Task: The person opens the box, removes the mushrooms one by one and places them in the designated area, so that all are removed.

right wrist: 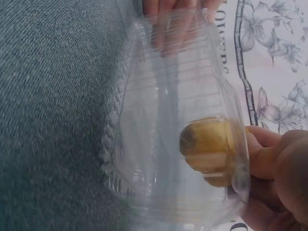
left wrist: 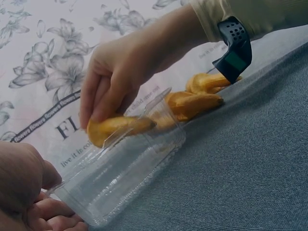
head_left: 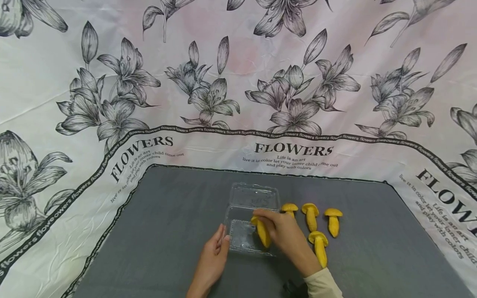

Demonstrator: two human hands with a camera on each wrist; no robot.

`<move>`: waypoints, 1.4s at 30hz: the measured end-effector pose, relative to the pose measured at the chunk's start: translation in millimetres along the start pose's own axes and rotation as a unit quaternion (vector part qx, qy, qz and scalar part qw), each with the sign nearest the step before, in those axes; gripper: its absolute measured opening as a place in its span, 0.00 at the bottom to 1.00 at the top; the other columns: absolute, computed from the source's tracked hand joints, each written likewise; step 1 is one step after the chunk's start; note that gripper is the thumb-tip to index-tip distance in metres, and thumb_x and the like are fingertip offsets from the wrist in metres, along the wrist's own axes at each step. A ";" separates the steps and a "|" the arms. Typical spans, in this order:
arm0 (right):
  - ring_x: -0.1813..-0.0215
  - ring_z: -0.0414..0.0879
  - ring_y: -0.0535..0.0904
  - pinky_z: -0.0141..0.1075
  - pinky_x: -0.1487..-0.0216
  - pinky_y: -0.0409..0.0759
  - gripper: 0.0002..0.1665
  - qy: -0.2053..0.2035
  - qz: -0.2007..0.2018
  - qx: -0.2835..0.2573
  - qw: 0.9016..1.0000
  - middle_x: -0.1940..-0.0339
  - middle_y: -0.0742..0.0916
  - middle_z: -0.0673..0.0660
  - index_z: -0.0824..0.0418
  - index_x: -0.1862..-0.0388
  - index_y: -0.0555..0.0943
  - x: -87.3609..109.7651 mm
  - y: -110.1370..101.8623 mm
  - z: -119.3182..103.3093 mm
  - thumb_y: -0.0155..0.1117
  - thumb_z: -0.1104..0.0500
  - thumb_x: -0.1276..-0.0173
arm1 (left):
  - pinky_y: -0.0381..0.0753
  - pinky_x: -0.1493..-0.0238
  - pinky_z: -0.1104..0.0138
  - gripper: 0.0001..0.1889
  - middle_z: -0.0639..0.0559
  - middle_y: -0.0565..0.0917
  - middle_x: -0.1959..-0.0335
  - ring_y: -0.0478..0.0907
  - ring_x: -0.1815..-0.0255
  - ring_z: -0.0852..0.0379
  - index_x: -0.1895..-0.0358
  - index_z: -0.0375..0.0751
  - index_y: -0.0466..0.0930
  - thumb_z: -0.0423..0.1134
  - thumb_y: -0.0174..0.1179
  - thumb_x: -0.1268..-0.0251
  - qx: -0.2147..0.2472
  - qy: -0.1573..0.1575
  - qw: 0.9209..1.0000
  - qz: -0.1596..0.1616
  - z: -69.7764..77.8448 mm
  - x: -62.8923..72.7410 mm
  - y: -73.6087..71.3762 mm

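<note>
A clear plastic clamshell container (head_left: 240,236) lies with its lid (head_left: 253,194) folded back, away from me. My left hand (head_left: 213,258) grips its left wall between thumb and fingers. My right hand (head_left: 287,234) pinches a yellow toy-like mushroom (head_left: 263,234) by the cap, its stem pointing down over the container's right part. Through the clear wall in the right wrist view, the held mushroom (right wrist: 207,147) shows with a dark stem tip. In the left wrist view, it hangs at the container's rim (left wrist: 108,137), fingers on its cap.
Several more yellow mushrooms (head_left: 333,221) lie on the grey cloth (head_left: 167,231) right of the container; one (head_left: 288,208) is partly behind my right hand. A cloth printed with flowers (head_left: 208,99) rises behind the work surface. A dark band (left wrist: 235,50) circles the right wrist.
</note>
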State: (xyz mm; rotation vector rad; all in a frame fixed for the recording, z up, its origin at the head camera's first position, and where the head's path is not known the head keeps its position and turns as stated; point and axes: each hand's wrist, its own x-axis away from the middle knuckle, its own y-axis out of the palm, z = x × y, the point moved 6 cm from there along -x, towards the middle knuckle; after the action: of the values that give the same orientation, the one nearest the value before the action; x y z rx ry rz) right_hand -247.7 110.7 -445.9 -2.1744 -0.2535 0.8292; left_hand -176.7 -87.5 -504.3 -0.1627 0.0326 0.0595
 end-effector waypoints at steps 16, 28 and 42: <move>0.86 0.22 0.61 0.21 0.83 0.68 0.16 -0.015 0.071 0.020 0.997 0.51 0.93 0.49 0.53 0.46 0.91 8.1 -34.7 6.5 0.72 0.67 0.29 | 0.73 0.28 0.49 0.31 0.28 0.66 0.22 0.66 0.22 0.35 0.21 0.20 0.57 0.37 0.54 0.15 -0.008 0.006 1.000 0.014 0.8 3.1 -1.0; 0.82 0.29 0.70 0.21 0.81 0.69 0.17 -0.002 0.105 0.036 0.994 0.50 0.93 0.51 0.52 0.47 0.92 20.0 -63.6 16.4 0.72 0.69 0.30 | 0.75 0.29 0.51 0.31 0.27 0.66 0.23 0.68 0.23 0.35 0.21 0.19 0.58 0.37 0.54 0.15 -0.002 0.005 1.000 0.015 1.4 2.8 0.0; 0.86 0.27 0.56 0.23 0.86 0.61 0.15 0.024 0.143 0.082 0.986 0.56 0.94 0.52 0.55 0.50 0.92 38.5 -91.3 42.3 0.73 0.70 0.31 | 0.74 0.29 0.50 0.31 0.26 0.67 0.24 0.68 0.24 0.34 0.22 0.17 0.58 0.37 0.54 0.14 -0.010 0.015 1.000 0.012 3.4 3.8 0.1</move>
State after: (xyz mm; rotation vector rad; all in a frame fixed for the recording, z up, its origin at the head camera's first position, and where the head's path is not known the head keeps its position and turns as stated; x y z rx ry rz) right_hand -237.4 214.2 -418.0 -2.0999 0.1523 0.9188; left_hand -172.9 -86.6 -501.1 -0.1832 0.0632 0.0822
